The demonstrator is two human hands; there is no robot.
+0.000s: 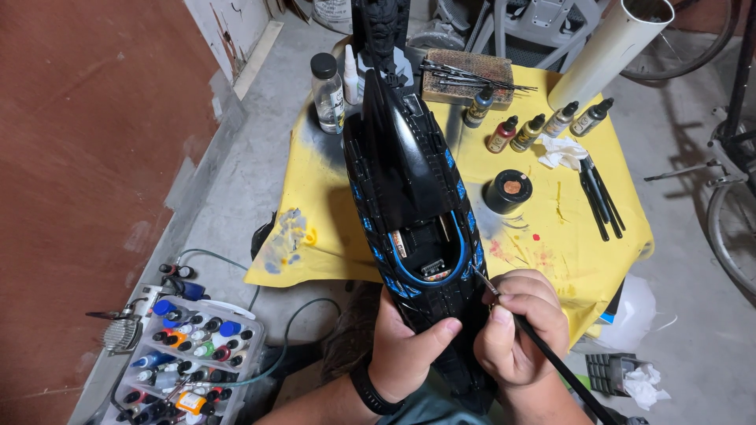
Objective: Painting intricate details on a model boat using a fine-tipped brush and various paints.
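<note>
Model (pixel 409 181), long, black and pointed, lies lengthwise over the desk (pixel 315 197), nose toward 12 o'clock, tail at 6 o'clock between my hands. Blue marks run along both its edges, and an open bay near the tail shows a blue rim.

At far left, on the floor at 8 o'clock, sits a clear tray (pixel 189 358) packed with small paint bottles, a hose curling past it. At 11 o'clock of the model stands a clear bottle (pixel 327 90) with a black cap.

My left hand (pixel 405 346) wraps the tail from below, its grip pressed shut on the model, thumb lying across the black hull; a black band is on that wrist.

My right hand (pixel 520 327), just at 3 o'clock of the left, pinches a thin brush (pixel 543 346), tip touching the model's right edge, handle running off toward 5 o'clock.

Further right on the yellow cloth: a black jar (pixel 508 191), a row of dropper bottles (pixel 543 126) at 1 o'clock, a crumpled wipe (pixel 561 149), dark brushes (pixel 602 197).
</note>
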